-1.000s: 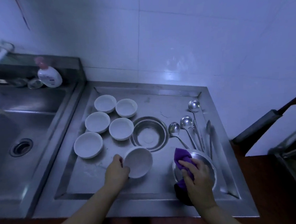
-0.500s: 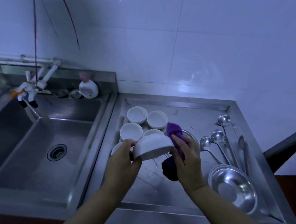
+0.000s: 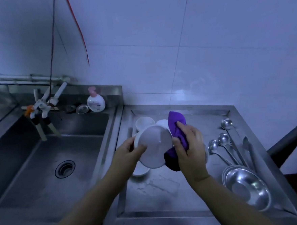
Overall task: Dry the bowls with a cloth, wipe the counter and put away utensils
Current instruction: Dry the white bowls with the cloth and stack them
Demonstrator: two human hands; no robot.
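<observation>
1. Since a second earlier, left hand [image 3: 129,151] had lifted bowl [image 3: 154,146] off counter [image 3: 167,195], fingers curled round its rim.
2. Right hand [image 3: 188,144] clutched cloth [image 3: 177,128] against bowl's right side; drying likely underway.

Dim bluish light, wide-angle edge distortion

Single head view, looking forward and down, close over drainboard [image 3: 193,188]; sink [image 3: 43,172] at left.

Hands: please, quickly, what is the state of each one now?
Left hand: closed, holding the bowl.
Right hand: closed, holding the cloth.
</observation>
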